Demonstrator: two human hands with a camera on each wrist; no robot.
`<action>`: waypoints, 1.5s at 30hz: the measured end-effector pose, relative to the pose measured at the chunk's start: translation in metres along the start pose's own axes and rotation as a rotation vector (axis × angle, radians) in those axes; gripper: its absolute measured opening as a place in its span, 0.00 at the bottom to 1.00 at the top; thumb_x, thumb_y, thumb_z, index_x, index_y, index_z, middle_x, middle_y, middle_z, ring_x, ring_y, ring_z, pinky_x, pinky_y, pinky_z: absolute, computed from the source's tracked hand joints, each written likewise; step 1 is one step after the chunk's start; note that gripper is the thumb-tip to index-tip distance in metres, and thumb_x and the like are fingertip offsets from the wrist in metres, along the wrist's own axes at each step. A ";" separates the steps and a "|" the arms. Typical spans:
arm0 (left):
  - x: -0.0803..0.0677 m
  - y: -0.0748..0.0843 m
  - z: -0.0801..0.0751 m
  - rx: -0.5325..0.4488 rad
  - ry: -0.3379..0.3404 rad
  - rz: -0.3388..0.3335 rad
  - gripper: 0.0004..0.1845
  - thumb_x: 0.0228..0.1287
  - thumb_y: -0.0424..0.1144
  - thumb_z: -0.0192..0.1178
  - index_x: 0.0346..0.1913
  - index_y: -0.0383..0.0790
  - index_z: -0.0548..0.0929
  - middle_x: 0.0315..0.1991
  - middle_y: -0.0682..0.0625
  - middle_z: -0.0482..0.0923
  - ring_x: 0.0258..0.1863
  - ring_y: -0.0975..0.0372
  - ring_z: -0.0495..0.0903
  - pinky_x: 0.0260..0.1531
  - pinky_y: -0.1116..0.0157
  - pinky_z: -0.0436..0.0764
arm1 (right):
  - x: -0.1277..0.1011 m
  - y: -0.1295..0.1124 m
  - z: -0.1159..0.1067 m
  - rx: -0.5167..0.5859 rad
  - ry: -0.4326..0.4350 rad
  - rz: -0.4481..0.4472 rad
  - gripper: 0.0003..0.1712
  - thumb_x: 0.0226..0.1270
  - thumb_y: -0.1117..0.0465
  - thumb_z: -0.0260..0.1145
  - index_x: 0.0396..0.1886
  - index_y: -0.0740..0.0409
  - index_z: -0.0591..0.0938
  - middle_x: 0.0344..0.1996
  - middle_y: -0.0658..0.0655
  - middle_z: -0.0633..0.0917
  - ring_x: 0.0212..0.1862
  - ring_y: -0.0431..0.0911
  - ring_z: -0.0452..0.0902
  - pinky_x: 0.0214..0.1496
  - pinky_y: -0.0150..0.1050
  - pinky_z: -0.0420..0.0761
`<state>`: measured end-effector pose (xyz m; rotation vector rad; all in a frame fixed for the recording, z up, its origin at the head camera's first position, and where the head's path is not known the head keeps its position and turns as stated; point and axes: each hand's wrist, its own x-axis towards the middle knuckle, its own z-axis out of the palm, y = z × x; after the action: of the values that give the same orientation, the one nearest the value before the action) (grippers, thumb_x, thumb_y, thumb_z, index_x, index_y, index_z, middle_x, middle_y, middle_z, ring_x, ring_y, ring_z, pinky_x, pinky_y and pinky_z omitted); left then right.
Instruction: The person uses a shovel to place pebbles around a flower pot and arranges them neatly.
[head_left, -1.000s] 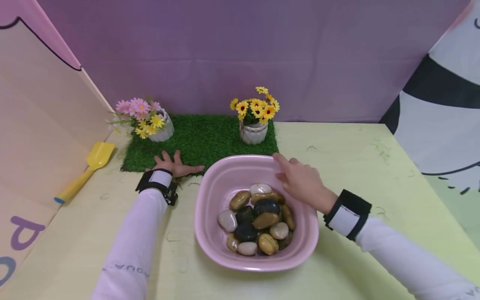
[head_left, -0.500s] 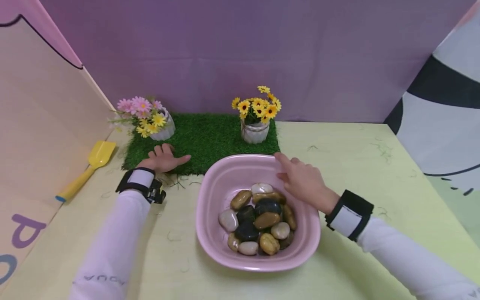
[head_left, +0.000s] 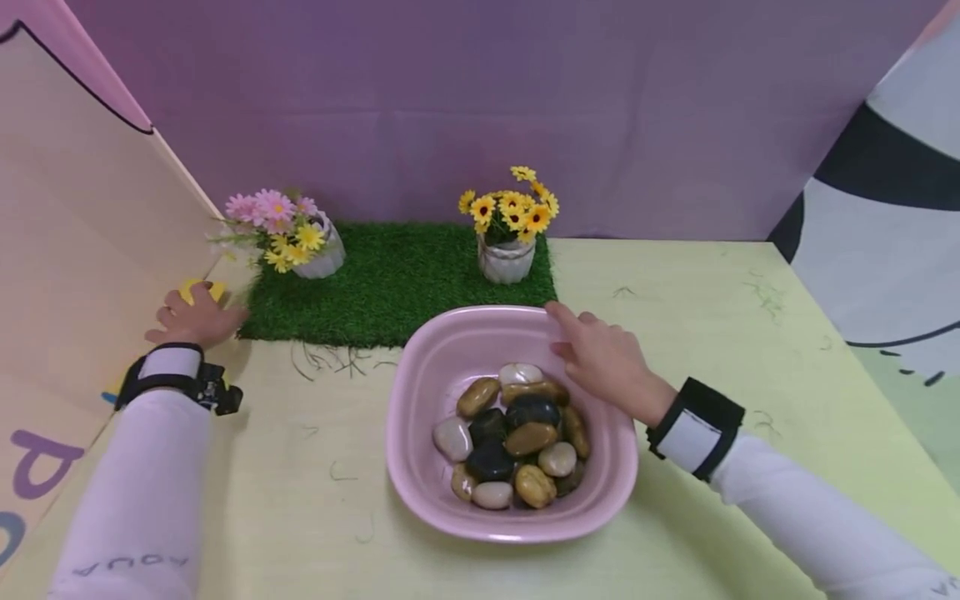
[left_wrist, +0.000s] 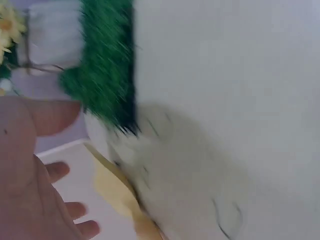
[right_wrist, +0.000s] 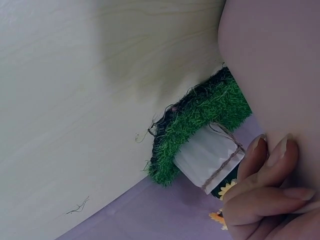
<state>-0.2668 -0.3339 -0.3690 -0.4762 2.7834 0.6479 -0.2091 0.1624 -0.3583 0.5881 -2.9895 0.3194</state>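
Pink basin: smooth moulded plastic, light sheen along the rim. Stones inside: polished, glossy, with highlights on the black and tan ones. Grass mat: synthetic turf, coarse and matt, frayed dark fibres at the front edge. 2 flower pots: white ribbed body, matt, the right one tied with rough twine. Tabletop: pale wood-grain laminate, smooth, low sheen. Backdrop: purple cloth, matt, softly creased. Shovel: yellow plastic.

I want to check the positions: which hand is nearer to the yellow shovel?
Left. The left hand is over the yellow shovel; the right hand rests on the pink basin rim.
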 end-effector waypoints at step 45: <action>0.019 -0.022 0.022 0.109 0.211 -0.062 0.30 0.69 0.44 0.48 0.48 0.10 0.63 0.53 0.14 0.54 0.48 0.27 0.63 0.47 0.36 0.65 | -0.002 0.000 -0.001 0.025 0.026 -0.013 0.29 0.67 0.58 0.61 0.66 0.53 0.67 0.30 0.60 0.81 0.18 0.45 0.71 0.12 0.32 0.66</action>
<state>-0.2728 -0.3469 -0.4021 -0.6384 2.9671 0.4531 -0.2075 0.1627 -0.3579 0.6006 -2.9593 0.3609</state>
